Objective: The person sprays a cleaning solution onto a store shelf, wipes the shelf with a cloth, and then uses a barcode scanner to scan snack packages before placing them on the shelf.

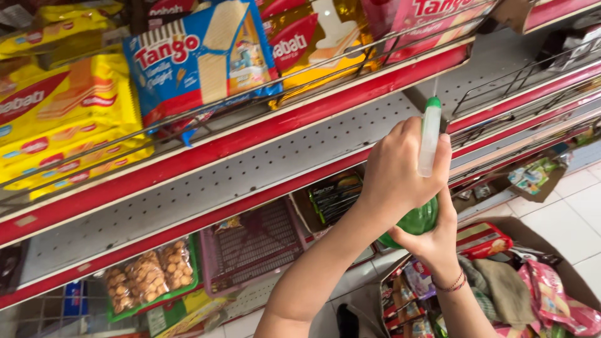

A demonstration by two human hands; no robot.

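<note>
Fingers (400, 134) of the left hand (400, 169) are curled shut around the upper part of a green spray bottle (416, 220), at the base of its white trigger head (429, 141). The right hand (432, 241) closes on the rounded green body from below and from the near side, its fingers wrapped under it; a bead bracelet (452, 283) sits on that wrist. Both hands therefore hold the same bottle, the left above, the right beneath.

The bottle's long axis runs near-vertical, tilted slightly to the right at the top, where a green cap (433, 102) ends the head. It is held in the air in front of the bare perforated shelf (250, 169) with a red front edge, not touching it. The left hand is the nearer of the two to the trigger head; whether a finger rests on the trigger itself cannot be told.

Above and to the left, yellow wafer packs (62, 119) and a blue wafer pack (200, 56) stand behind a wire rail. Below left lies a bag of small round biscuits (147, 275). To the near right, an open cardboard box (538, 281) on the tiled floor holds assorted snack packets.
</note>
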